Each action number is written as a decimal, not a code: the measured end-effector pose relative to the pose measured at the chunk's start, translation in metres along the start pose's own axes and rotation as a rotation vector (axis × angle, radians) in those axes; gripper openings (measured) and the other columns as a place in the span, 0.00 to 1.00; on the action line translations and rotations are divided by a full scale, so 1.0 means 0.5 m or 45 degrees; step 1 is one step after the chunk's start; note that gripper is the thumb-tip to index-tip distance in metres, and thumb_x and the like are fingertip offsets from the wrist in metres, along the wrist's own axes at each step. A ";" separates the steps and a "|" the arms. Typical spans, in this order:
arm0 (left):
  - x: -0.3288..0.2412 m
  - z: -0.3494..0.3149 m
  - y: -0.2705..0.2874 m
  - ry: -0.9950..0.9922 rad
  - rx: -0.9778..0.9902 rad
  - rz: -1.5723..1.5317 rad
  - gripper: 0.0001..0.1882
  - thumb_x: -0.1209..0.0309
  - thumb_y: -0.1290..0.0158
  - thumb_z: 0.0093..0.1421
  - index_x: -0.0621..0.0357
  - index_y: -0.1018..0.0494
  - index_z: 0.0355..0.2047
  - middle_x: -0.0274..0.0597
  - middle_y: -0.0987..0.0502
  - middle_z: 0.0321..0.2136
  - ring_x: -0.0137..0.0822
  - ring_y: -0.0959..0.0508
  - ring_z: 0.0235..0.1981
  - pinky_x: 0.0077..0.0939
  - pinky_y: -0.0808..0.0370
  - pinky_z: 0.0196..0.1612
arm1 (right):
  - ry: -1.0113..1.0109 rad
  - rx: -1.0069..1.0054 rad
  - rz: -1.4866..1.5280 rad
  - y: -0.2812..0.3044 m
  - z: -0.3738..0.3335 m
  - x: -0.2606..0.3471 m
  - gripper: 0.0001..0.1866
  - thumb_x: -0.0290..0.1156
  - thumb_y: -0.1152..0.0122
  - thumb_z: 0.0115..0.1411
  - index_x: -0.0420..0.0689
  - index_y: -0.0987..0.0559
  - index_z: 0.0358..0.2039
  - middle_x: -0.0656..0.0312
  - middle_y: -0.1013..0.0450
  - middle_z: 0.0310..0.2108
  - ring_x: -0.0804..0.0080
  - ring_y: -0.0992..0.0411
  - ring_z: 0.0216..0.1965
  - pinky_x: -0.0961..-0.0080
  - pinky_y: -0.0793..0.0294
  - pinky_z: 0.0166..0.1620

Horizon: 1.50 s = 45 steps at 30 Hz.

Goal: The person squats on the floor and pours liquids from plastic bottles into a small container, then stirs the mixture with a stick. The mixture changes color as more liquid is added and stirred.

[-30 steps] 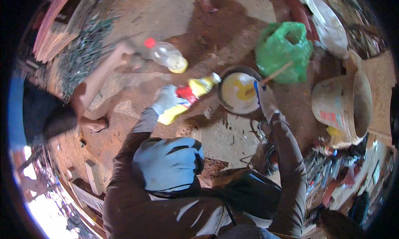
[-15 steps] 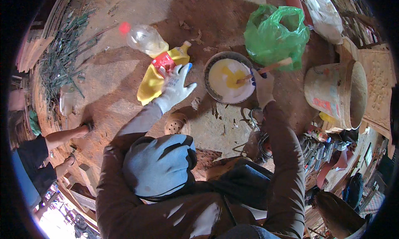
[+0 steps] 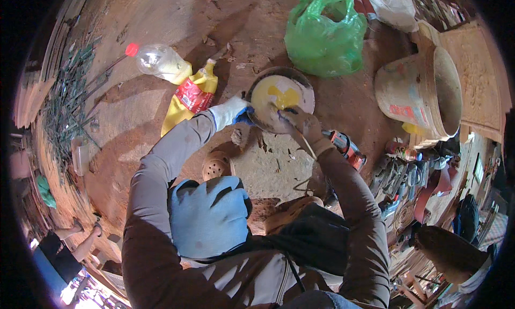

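Observation:
A round bowl stands on the ground in front of me, holding a pale white mix with a yellow patch. My left hand, in a white and blue glove, has its fingers closed on the bowl's near left rim. My right hand, gloved as well, grips a wooden stick. The stick's lower end dips into the mix near the bowl's near side, and its other end points back toward my right forearm. Left of the bowl lies a yellow pouch-like container with a red label.
A clear bottle with a red cap lies beyond the yellow container. A green plastic bag sits at the far right, near a large dirty bucket on its side. A red and black tool is beside my right forearm.
My left hand has moved right, from above the yellow container onto the bowl's rim. The right hand has come nearer and left, swinging the stick's upper end toward me.

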<state>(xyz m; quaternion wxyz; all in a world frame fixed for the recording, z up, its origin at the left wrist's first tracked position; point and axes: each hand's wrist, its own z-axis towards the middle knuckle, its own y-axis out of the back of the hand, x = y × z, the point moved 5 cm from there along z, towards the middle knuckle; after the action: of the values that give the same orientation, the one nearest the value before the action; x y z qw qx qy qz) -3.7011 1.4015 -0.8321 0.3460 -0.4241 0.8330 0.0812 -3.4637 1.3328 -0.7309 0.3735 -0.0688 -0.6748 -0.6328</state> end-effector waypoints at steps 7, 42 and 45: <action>-0.129 -0.102 -0.143 -0.085 0.082 -0.816 0.03 0.78 0.42 0.58 0.61 0.21 0.33 0.49 0.18 0.29 0.45 0.15 0.33 0.46 0.14 0.38 | -0.227 -0.334 0.083 0.199 -0.041 -0.056 0.13 0.30 0.36 0.62 0.48 0.16 0.47 0.53 0.19 0.42 0.52 0.20 0.43 0.61 0.20 0.47; -0.183 -0.080 -0.460 -0.972 -0.467 -1.285 0.36 0.52 0.49 0.72 0.64 0.43 0.70 0.46 0.35 0.65 0.39 0.35 0.66 0.37 0.40 0.70 | -0.532 -0.232 -0.129 0.393 -0.202 0.080 0.11 0.26 0.33 0.60 0.43 0.14 0.44 0.55 0.18 0.38 0.59 0.19 0.39 0.68 0.20 0.43; -0.203 -0.101 -0.478 -1.038 -0.346 -1.158 0.37 0.51 0.48 0.71 0.63 0.43 0.70 0.46 0.36 0.67 0.39 0.36 0.68 0.36 0.41 0.70 | -0.446 -0.311 -0.064 0.380 -0.195 0.128 0.08 0.24 0.33 0.61 0.40 0.14 0.41 0.55 0.18 0.36 0.64 0.19 0.35 0.72 0.21 0.41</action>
<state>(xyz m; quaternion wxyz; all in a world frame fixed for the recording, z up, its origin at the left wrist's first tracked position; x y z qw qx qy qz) -3.5036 1.2962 -0.6910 0.5789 -0.7112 0.3525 0.1863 -3.3611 1.2559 -0.5482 0.2235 -0.2056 -0.6493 -0.6973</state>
